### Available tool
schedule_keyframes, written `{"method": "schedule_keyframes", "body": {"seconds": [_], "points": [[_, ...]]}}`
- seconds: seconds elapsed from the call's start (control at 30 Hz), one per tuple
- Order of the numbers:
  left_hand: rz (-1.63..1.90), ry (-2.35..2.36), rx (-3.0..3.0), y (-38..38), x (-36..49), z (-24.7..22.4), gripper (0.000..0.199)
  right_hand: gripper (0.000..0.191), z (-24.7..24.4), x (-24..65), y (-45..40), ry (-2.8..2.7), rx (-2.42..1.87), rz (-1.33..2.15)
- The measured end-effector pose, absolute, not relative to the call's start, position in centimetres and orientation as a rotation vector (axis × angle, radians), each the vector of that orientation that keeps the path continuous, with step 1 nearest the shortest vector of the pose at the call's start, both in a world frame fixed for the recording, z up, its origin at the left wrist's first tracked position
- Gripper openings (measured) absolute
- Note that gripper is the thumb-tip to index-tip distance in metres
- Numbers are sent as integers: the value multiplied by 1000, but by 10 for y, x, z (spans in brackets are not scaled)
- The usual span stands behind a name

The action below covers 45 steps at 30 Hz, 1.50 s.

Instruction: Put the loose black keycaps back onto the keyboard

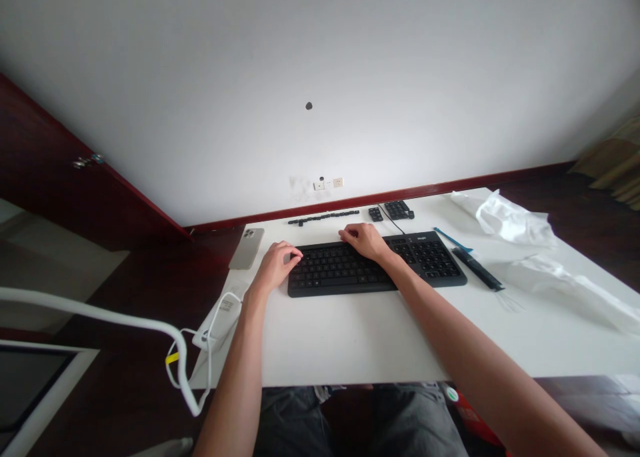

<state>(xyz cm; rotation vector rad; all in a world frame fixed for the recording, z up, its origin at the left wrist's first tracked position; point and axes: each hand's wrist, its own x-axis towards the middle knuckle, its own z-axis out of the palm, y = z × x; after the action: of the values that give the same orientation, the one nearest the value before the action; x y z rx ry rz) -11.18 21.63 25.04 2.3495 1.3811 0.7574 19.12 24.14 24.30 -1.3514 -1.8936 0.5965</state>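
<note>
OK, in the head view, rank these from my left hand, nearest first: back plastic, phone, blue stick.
From the left hand:
1. Phone: just to its left.
2. Blue stick: across to the right, past the keyboard.
3. Back plastic: far right, beyond the stick.

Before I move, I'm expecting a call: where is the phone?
In the head view, the phone lies at the far left corner of the table, just left of the left hand.
</note>
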Motion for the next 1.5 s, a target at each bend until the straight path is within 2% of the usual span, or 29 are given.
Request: {"method": "schedule_keyframes", "body": {"seconds": [0.27,0.4,0.6,0.67,0.77,0.83,1.07,1.17,1.37,1.5], "points": [[784,1356,2283,217,-112,251,12,35,244,191,241,-1896,-1353,579],[977,1319,2134,217,-112,255,17,35,244,192,241,-1891,-1343,588],[1572,1084,1421,219,-92,286,47,34,245,191,240,-1884,-1367,594],[1629,966,1174,220,-82,307,58,34,246,191,240,-1885,-1375,600],[1521,914,987,222,-67,328,59,35,246,191,240,-1887,-1370,601],[1456,925,932,225,-57,324,58,35,245,191,241,-1887,-1362,601],[1142,1111,1063,234,-28,257,55,37,241,192,242,-1894,-1344,579],[1175,1062,1106,232,-27,251,56,37,240,192,242,-1886,-1342,568],[1462,1002,970,234,-50,265,54,35,243,192,241,-1883,-1334,601],[1359,950,813,237,-68,271,51,37,244,192,241,-1885,-1338,608]]}}
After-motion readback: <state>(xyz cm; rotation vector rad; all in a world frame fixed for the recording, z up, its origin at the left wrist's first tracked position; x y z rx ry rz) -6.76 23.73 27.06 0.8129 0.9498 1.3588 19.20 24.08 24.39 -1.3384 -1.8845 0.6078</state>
